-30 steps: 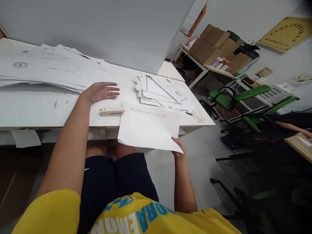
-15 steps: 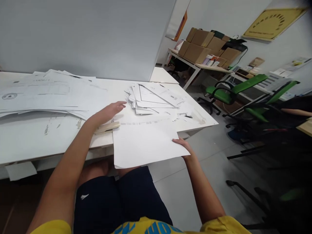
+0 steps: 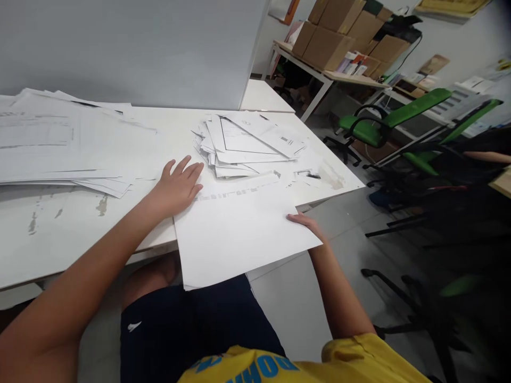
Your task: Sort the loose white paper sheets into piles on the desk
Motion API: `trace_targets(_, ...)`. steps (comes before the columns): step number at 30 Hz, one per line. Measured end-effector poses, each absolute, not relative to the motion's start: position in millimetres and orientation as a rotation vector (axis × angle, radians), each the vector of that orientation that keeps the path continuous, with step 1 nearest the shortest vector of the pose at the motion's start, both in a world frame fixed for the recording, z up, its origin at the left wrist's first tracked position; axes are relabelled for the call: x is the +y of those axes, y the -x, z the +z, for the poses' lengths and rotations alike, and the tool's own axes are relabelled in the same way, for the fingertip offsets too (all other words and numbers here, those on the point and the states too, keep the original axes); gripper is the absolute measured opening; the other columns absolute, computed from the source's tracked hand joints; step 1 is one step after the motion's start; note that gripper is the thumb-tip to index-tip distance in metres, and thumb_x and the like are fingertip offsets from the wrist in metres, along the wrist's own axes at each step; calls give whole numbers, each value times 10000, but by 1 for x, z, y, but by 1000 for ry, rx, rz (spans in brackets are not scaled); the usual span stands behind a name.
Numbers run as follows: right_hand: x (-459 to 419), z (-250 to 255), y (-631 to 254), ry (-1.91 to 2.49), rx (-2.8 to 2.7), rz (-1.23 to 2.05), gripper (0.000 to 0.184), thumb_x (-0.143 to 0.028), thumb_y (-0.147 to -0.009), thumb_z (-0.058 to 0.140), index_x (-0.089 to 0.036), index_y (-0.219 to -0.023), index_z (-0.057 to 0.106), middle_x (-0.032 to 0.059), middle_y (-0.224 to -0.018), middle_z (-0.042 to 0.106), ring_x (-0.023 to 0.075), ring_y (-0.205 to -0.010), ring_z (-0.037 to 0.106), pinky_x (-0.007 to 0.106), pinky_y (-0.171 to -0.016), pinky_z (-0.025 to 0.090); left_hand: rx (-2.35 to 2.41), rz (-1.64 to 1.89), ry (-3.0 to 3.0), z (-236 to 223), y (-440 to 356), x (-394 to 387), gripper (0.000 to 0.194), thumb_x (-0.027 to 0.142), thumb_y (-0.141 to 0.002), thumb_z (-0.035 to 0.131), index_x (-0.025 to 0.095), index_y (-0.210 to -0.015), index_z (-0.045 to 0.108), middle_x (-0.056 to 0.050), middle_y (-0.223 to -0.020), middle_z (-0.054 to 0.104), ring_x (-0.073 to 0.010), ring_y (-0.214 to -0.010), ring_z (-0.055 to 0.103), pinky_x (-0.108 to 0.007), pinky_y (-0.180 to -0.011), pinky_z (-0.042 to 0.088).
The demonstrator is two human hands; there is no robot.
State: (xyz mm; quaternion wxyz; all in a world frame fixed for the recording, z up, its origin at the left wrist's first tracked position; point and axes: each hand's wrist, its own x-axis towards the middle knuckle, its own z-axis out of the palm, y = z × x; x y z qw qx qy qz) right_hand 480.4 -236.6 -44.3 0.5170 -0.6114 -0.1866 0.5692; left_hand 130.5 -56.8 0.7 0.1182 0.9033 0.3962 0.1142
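Observation:
A thin set of white paper sheets [image 3: 239, 234], with a row of faint print near its far edge, reaches over the table's front edge above my lap. My right hand [image 3: 307, 226] pinches its right corner, thumb on top. My left hand [image 3: 179, 186] lies palm down at the sheets' upper left corner, fingers spread. It covers the spot where a cream stapler showed earlier; the stapler is now hidden. Beyond the sheets is an uneven pile of printed papers [image 3: 251, 141].
A large stack of papers [image 3: 43, 143] lies at the left of the white table [image 3: 80, 223]. A grey panel [image 3: 131, 48] stands behind. To the right are green chairs [image 3: 367, 133], cardboard boxes [image 3: 327, 45] on another table, and part of another person's arm [image 3: 489, 157].
My left hand has moved from behind the stapler onto the sheets' upper left corner, covering the stapler. The sheets have tilted slightly in my right hand. The camera view has shifted.

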Motion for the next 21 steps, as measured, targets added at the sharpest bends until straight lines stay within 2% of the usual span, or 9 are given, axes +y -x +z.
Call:
trace_targets(2, -238, -40, -479, 1474, -450, 1353, 396, -302, -553, 875, -212, -924, 766, 77, -855, 810, 328, -764, 781, 356, -543, 608, 1152, 360, -2666, 1, -131, -59, 653, 410, -1013, 293, 164, -1616, 336, -137, -1635, 423, -355, -1607, 157, -564, -1271, 43)
trace_targets(5, -244, -29, -478, 1463, -472, 1375, 421, -311, -540, 902, -196, -917, 756, 77, -803, 800, 305, -678, 766, 356, -534, 604, 1171, 356, -2630, 9, -131, -65, 657, 419, -1015, 277, 152, -1610, 355, -150, -1616, 451, -358, -1599, 184, -557, -1266, 99)
trace_targets(7, -250, -19, -478, 1461, -507, 1390, 438, -325, -544, 917, -185, -927, 757, 84, -788, 796, 288, -626, 748, 362, -527, 601, 1152, 368, -2579, 17, -128, -68, 684, 471, -1013, 284, 167, -1624, 334, -144, -1631, 434, -362, -1600, 179, -564, -1264, 125)
trace_targets(9, -259, -7, -479, 1472, -551, 1379, 445, -336, -548, 931, -180, -929, 762, 88, -781, 794, 278, -610, 740, 361, -524, 598, 1118, 399, -2458, 24, -121, -69, 718, 549, -1010, 285, 231, -1654, 274, -109, -1666, 388, -367, -1597, 190, -575, -1254, 176)
trace_targets(12, -268, 10, -484, 1488, -556, 1252, 466, -327, -493, 948, -180, -894, 763, 77, -725, 776, 267, -584, 725, 343, -491, 577, 1015, 526, -2154, 28, -107, -66, 724, 642, -1010, 211, 356, -1673, 159, -44, -1683, 369, -364, -1568, 276, -564, -1213, 292)
trace_targets(15, -264, 19, -493, 1423, -507, 1025, 455, -322, -441, 930, -184, -836, 750, 70, -701, 761, 251, -558, 706, 337, -480, 573, 863, 750, -1998, 24, -97, -59, 735, 656, -1011, 165, 334, -1671, 182, -63, -1644, 435, -338, -1530, 358, -533, -1219, 305)
trace_targets(18, -235, 19, -502, 1231, -565, 815, 392, -329, -519, 867, -213, -868, 732, 64, -838, 780, 263, -708, 749, 370, -623, 636, 779, 821, -1963, 20, -96, -54, 740, 648, -1011, 196, 275, -1644, 282, -93, -1564, 533, -307, -1497, 413, -500, -1220, 319)
trace_targets(21, -185, 13, -505, 1128, -694, 709, 258, -346, -664, 771, -244, -884, 685, 42, -909, 763, 251, -870, 749, 375, -738, 638, 773, 791, -1916, 18, -98, -53, 724, 656, -1005, 244, 285, -1619, 340, -90, -1527, 575, -299, -1470, 451, -473, -1197, 350)
